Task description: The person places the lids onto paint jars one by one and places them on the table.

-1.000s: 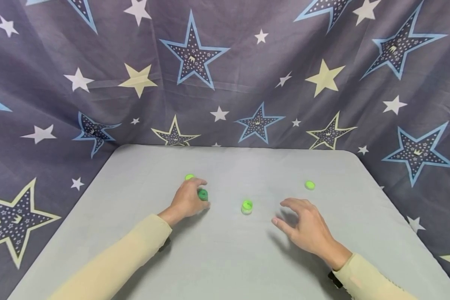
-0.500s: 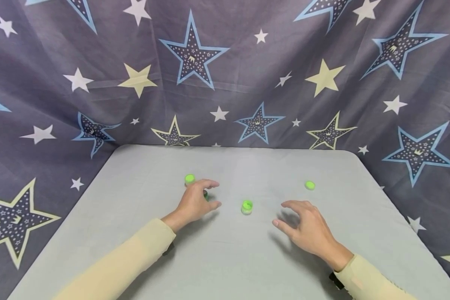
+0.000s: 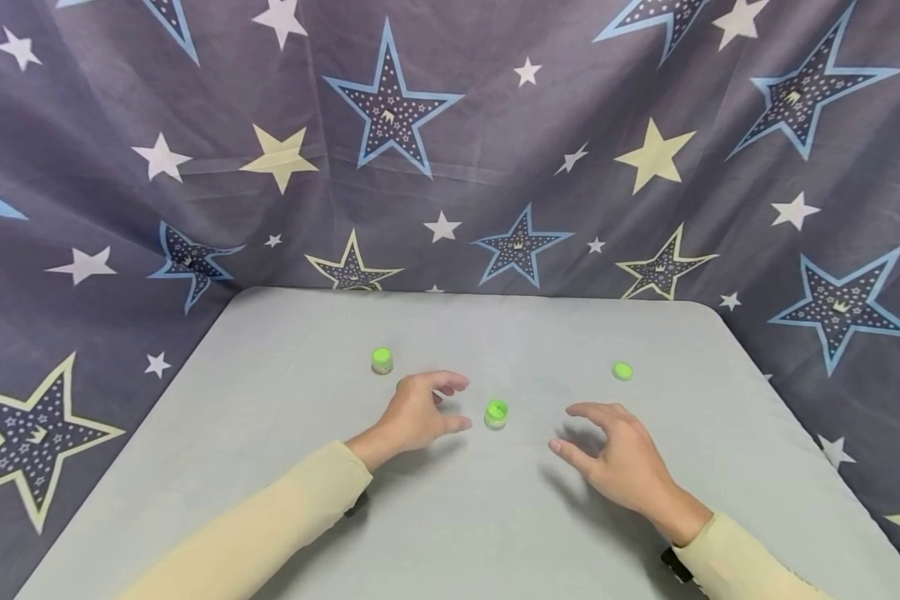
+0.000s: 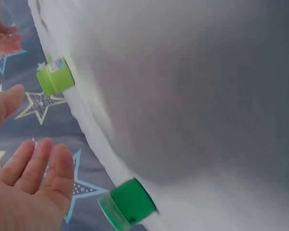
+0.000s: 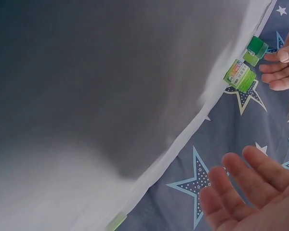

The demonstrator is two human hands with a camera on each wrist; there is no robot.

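Observation:
My left hand (image 3: 418,412), fingers loosely bent and holding nothing, hovers just left of a small open jar (image 3: 497,415) of light green stuff. The dark green jar (image 4: 133,202) stands beside that hand in the left wrist view; from the head it is almost wholly hidden behind the hand. To the right of the open jar, my right hand (image 3: 618,454) hangs above the table with thumb and fingers apart and nothing between them. A flat light green lid (image 3: 622,371) lies farther back on the right.
Behind the left hand stands another small jar (image 3: 382,361) with a light green top. A white-covered table (image 3: 495,517) bears everything. A dark curtain (image 3: 465,108) printed with stars hangs along its back and sides.
My left hand has moved right and slightly nearer, away from the dark green jar and towards the open jar. The jar at the back left has come into full view. My right hand stays nearly still.

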